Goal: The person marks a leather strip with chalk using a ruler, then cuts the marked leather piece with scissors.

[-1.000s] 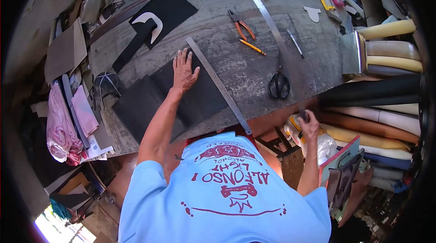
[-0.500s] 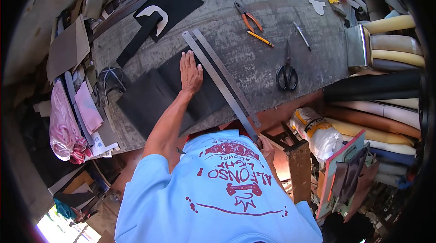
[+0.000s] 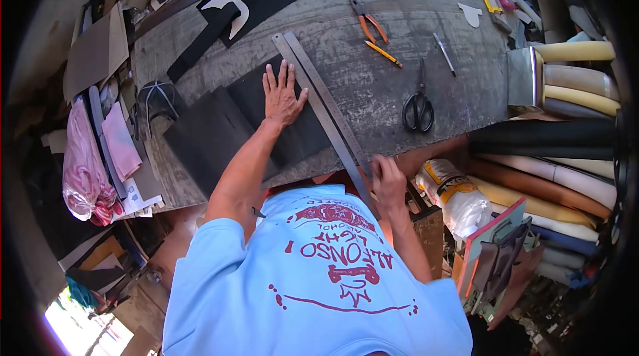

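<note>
Left hand (image 3: 284, 96) lies flat on black sheet (image 3: 305, 128); I cannot tell what right hand (image 3: 389, 183) or white sack (image 3: 464, 211) holds.

A dark, matte sheet (image 3: 226, 126) is lying flat on the table (image 3: 442, 20), showing a lengthwise step down its middle; whether it is folding over or overlapping a second piece is unclear. Along its right side, a long metal ruler (image 3: 314, 104) is slanting toward the table's near edge and overhanging it. A second metal ruler (image 3: 331, 108) is lying close alongside, also overhanging.
</note>
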{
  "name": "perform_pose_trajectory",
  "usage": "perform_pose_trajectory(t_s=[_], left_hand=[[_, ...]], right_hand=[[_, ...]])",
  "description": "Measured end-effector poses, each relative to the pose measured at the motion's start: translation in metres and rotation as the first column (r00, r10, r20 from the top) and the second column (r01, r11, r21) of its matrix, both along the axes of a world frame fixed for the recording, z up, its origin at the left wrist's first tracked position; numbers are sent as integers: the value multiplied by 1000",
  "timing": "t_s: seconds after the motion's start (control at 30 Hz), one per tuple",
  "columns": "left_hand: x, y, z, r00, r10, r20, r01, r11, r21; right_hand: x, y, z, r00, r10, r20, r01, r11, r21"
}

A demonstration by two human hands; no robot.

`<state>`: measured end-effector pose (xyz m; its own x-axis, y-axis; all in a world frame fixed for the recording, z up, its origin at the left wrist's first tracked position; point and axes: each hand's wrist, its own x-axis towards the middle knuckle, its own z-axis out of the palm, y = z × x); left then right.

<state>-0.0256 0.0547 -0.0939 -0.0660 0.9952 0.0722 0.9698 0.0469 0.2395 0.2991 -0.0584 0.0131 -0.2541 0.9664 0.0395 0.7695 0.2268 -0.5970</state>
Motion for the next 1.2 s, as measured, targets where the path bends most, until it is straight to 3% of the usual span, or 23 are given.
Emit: perform_pose_trajectory(t_s=[0.07,0.1,0.17,0.27,0.37,0.67,0.87,1.2], left_hand=[[0,-2,8,1000,-20,14,21,995,-97],[-1,-1,19,999,-29,26,33,985,-168],[-4,3,31,999,-46,23,51,962,-269],[-5,6,35,997,-78,-7,69,925,-373],[-5,4,30,998,-63,27,68,943,-326],[-4,1,32,997,-35,63,51,957,-286],[-3,4,31,997,-36,67,55,955,-292],[6,7,20,999,-38,10,39,972,-233]], right_hand=[[-38,70,2,976,214,-48,-215,977,-1],[-57,100,1,953,304,14,-302,951,-58],[-88,150,-21,897,440,37,-440,898,-3],[-114,195,-29,816,566,118,-553,824,-122],[-124,209,-37,753,621,220,-583,783,-216],[-122,216,-41,815,574,86,-514,782,-351],[-120,218,-48,817,576,2,-540,768,-343],[-118,219,-51,812,584,18,-544,767,-341]])
